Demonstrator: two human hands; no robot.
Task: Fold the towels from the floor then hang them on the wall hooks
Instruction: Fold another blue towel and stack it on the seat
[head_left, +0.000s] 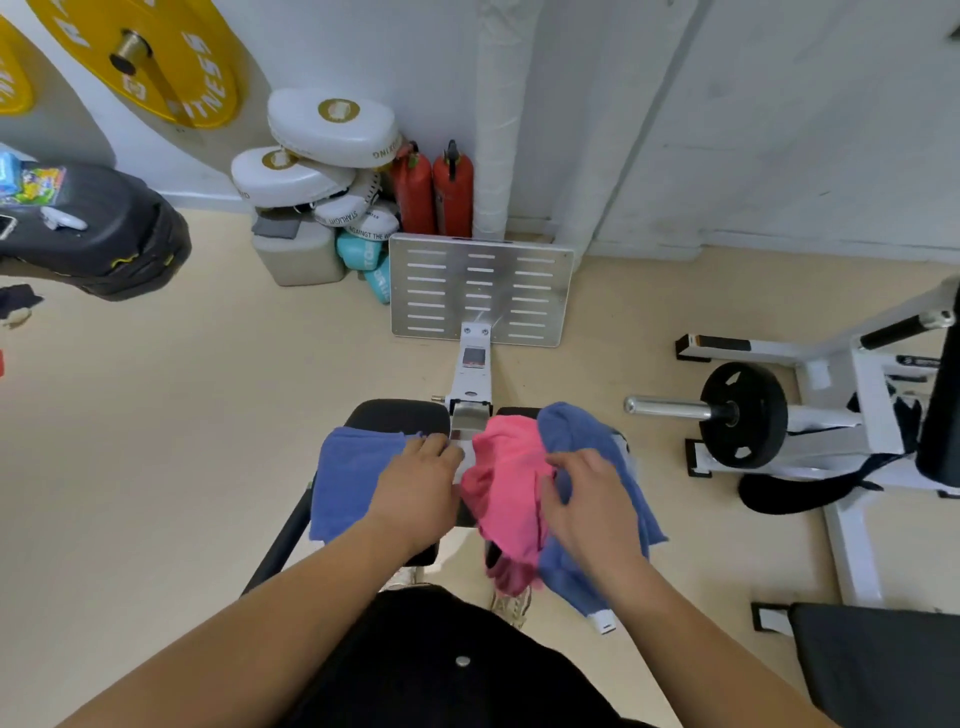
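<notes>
Left side first: the folded blue towel (353, 478) lies on the left pad of the black padded seat (400, 413). Its right edge is under the left hand (421, 483), so that edge is out of sight. The left hand lies flat on it, fingers fairly straight, tips by a small white patch I can't make out. In the centre, the crumpled pink towel (506, 499) bunches over the gap in the seat, its lower end lost in shadow. The right hand (592, 499) sits where pink meets the loose blue towel (631, 483). Its fingers are bent and spread, tips sunk in the cloth, and I cannot tell whether they pinch anything.

Directions now: the folded towel is a neat rectangle, long axis running away from the person, near end hanging over the pad. The pink one trails down toward the beige floor (156, 441). The loose blue towel drapes from the right pad down to the near right, with a white label (602, 621) at its bottom end.

Far back on the left, a pale box (298, 254) carries white boxing pads (332, 124) stacked on top; its inside is hidden
</notes>
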